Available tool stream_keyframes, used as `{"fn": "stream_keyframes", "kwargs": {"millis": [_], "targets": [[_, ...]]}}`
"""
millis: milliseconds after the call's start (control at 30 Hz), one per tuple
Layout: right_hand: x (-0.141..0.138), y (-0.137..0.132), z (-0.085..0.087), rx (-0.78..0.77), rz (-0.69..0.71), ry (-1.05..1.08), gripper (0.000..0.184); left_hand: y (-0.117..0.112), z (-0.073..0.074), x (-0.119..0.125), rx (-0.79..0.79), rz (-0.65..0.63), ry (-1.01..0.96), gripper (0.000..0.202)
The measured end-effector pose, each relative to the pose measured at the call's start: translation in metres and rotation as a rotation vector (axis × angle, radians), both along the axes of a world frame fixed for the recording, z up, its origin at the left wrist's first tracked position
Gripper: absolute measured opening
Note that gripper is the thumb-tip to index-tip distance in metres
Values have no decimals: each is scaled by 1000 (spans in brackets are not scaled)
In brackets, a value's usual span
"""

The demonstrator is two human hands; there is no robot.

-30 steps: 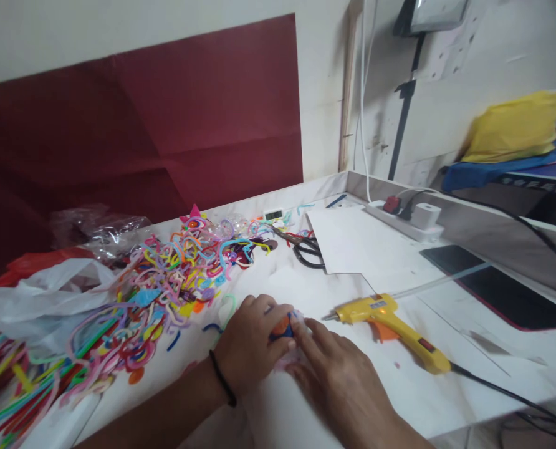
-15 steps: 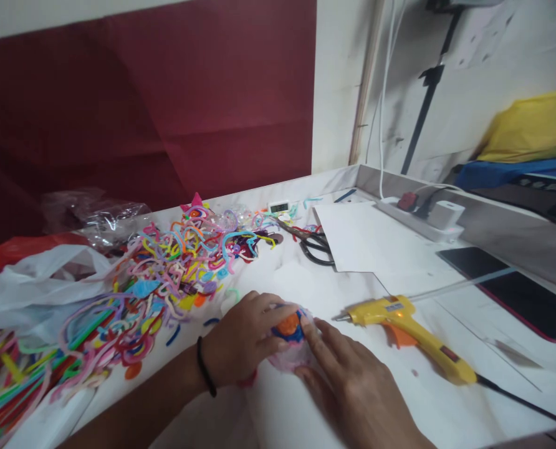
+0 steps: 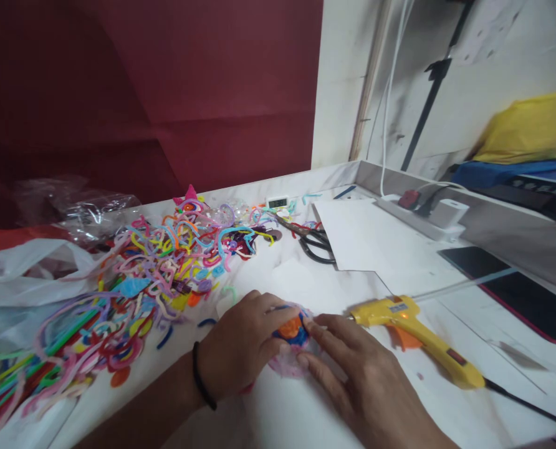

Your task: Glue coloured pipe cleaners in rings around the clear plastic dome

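Note:
Between my hands, low in the middle of the head view, is a small round craft piece (image 3: 290,328) with an orange centre, a blue ring and a fuzzy pink edge. My left hand (image 3: 240,340), with a black band at its wrist, grips it from the left, index finger across the top. My right hand (image 3: 362,368) holds its right edge, the index fingertip against the blue ring and the thumb near the pink border. The piece's underside is hidden. White paper (image 3: 287,411) lies beneath and in front of it. A yellow glue gun (image 3: 418,337) lies just right of my right hand.
Colourful pipe cleaner pieces (image 3: 166,268) are heaped at the left beside a white plastic bag (image 3: 39,268). Black-handled scissors (image 3: 316,243) lie behind, partly under white sheets (image 3: 366,237). A small digital display (image 3: 277,202), a power strip (image 3: 432,223) and a black phone (image 3: 516,293) are also there.
My right thumb and fingers have spread a little and shifted, baring more of the blue ring. The left hand keeps its hold, and the view has moved slightly.

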State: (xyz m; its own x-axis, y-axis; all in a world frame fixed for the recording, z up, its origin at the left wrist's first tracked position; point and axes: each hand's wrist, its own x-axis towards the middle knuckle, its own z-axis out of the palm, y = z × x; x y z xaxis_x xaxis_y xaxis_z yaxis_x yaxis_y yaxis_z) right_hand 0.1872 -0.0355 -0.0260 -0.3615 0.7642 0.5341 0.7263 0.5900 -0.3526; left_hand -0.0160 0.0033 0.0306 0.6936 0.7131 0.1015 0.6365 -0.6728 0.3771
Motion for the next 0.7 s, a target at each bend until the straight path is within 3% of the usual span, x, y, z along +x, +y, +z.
{"fn": "stream_keyframes", "kwargs": {"millis": [200, 367, 500, 700], "targets": [[-5, 7, 4, -115, 25, 66, 22, 0, -2, 2, 7, 22, 6, 39], [-8, 8, 6, -62, -17, 58, 17, -4, -4, 1, 59, 18, 35, 39], [-9, 8, 8, -139, 2, 78, 14, -4, -3, 1, 125, 25, 132, 37], [-8, 8, 7, -137, -23, 86, 19, 3, 4, -3, 102, -3, 172, 37]]}}
